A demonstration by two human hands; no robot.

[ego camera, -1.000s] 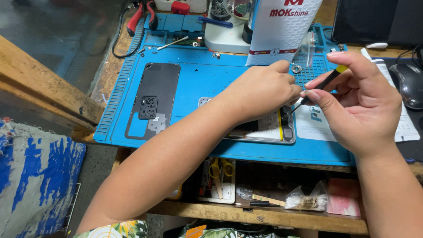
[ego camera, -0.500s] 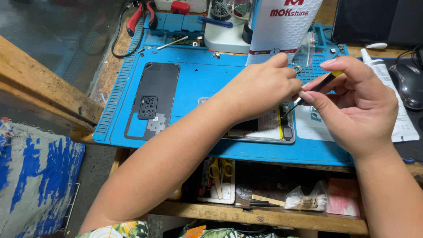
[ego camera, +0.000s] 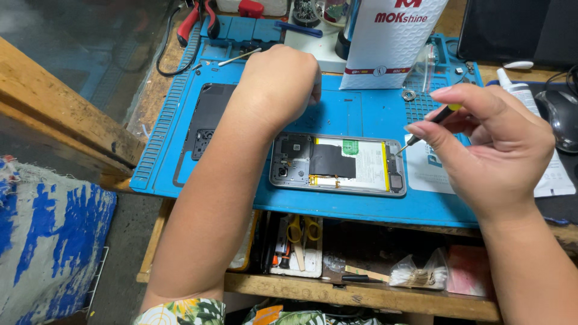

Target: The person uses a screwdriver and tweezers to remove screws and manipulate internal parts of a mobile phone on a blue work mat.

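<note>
An opened phone [ego camera: 337,165] lies face down on a blue work mat [ego camera: 361,114], its battery and dark boards showing. My right hand [ego camera: 494,150] pinches a small black screwdriver [ego camera: 424,127], whose tip hovers just beside the phone's right end. My left hand [ego camera: 280,84] is over the mat behind the phone's left end, knuckles up and fingers curled under. Whatever is in those fingers is hidden. The phone's dark back cover [ego camera: 208,120] lies flat on the mat, left of my left forearm.
A white pouch [ego camera: 391,42] stands behind the phone, red-handled pliers [ego camera: 195,18] at the far left. A small metal ring [ego camera: 409,94] sits on the mat's grid. A white glue bottle [ego camera: 515,87] and mouse [ego camera: 563,117] lie right. Below, a shelf holds scissors [ego camera: 298,232] and bagged swabs [ego camera: 418,277].
My left hand lifted off the phone and moved back and left over the mat, uncovering the phone. My right hand with the screwdriver stayed near the phone's right end.
</note>
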